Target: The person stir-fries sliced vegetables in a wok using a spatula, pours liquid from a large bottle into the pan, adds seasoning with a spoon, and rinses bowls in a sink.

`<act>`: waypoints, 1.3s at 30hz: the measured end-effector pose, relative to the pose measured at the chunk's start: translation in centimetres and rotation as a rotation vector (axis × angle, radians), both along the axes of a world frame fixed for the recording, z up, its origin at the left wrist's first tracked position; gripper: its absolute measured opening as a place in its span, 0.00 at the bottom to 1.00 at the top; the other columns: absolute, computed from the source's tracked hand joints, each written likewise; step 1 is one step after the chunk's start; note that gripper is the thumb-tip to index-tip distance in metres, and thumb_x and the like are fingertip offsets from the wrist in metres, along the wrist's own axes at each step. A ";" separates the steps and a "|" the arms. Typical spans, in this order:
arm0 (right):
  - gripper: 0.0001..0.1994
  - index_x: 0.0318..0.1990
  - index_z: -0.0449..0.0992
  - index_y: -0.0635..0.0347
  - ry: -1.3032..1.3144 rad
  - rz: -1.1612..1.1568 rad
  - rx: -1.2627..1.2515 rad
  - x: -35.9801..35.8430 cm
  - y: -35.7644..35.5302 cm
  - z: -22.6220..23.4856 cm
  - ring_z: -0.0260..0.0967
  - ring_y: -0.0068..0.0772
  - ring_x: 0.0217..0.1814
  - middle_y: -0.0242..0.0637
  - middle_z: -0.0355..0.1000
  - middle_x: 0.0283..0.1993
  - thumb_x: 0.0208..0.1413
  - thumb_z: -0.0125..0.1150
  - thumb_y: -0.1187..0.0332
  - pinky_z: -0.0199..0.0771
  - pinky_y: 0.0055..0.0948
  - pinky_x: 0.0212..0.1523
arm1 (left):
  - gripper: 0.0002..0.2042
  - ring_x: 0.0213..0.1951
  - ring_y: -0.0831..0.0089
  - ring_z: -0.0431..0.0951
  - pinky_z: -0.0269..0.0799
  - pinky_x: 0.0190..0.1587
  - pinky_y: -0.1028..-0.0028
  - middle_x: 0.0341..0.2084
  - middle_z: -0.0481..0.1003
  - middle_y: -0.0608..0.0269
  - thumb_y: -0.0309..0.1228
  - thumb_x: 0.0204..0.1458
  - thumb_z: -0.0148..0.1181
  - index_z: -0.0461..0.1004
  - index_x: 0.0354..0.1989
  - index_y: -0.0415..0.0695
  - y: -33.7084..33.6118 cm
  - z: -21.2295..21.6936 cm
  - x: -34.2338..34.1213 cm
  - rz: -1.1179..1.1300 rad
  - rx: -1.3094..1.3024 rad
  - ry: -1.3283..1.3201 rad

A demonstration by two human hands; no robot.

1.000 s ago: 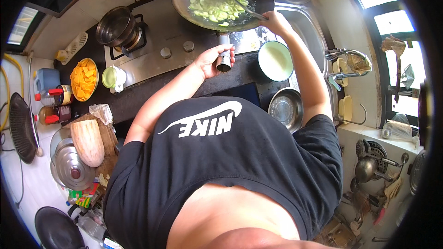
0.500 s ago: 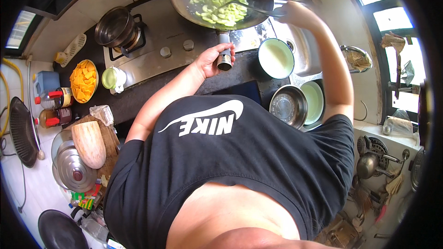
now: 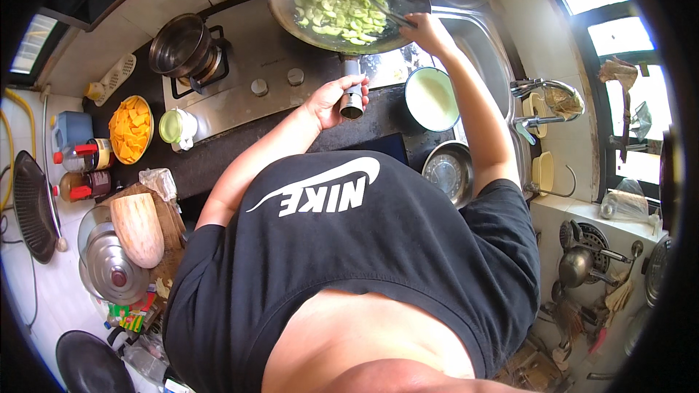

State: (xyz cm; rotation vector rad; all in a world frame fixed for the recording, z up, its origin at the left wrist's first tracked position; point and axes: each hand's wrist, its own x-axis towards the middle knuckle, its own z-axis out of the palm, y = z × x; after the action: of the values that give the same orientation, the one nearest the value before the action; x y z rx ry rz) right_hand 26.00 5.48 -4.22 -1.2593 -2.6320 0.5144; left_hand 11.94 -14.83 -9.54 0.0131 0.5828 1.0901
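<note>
A wide wok (image 3: 284,4) stands over the right side of the stove, with a heap of pale green vegetable slices (image 3: 338,7) in it. My left hand (image 3: 336,100) is wrapped round the wok's handle (image 3: 351,107), which points toward me. In my right hand (image 3: 431,33), at the wok's right rim, is the dark shaft of a spatula (image 3: 386,9). The spatula's head lies among the slices at the far side of the heap, partly hidden by them.
Left of the wok, a small pot (image 3: 182,45) sits on the other burner. A plate of orange slices (image 3: 131,129) and a green-lidded jar (image 3: 175,125) stand on the counter. Right of the handle are a pale enamel bowl (image 3: 432,100), a steel bowl (image 3: 448,171) and the sink (image 3: 480,58).
My right hand has moved lower and to the left, bringing the spatula's head to the far side of the slices. The slices have shifted. My left hand stays on the handle.
</note>
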 end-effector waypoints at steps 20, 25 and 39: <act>0.14 0.33 0.73 0.63 -0.530 0.096 -0.131 5.9 -2.5 12.1 0.67 0.37 0.25 0.45 0.69 0.26 0.36 0.58 0.66 0.67 0.31 0.30 | 0.09 0.24 0.73 0.71 0.71 0.28 0.74 0.22 0.70 0.64 0.32 0.49 0.49 0.66 0.36 0.41 0.0 -1.1 0.1 -0.010 0.056 -0.041; 0.14 0.33 0.74 0.59 -0.189 0.027 -0.077 3.8 -0.9 1.4 0.69 0.36 0.29 0.43 0.71 0.27 0.37 0.57 0.63 0.68 0.30 0.33 | 0.08 0.24 0.73 0.72 0.71 0.26 0.75 0.22 0.69 0.63 0.32 0.47 0.51 0.66 0.33 0.41 0.2 -0.2 0.1 -0.005 0.051 -0.006; 0.12 0.32 0.74 0.62 -0.358 0.236 -0.083 5.2 0.3 10.2 0.63 0.27 0.17 0.36 0.67 0.18 0.40 0.56 0.66 0.65 0.24 0.18 | 0.06 0.22 0.73 0.72 0.71 0.25 0.76 0.21 0.69 0.63 0.31 0.46 0.53 0.66 0.30 0.42 0.3 -0.3 0.2 -0.004 0.005 -0.039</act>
State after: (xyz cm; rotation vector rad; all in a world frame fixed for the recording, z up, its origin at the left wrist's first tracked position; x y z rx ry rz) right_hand 31.23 5.76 5.96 -1.1628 -3.1136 0.4743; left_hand 12.14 -14.56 -9.89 -0.0027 0.5449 1.0858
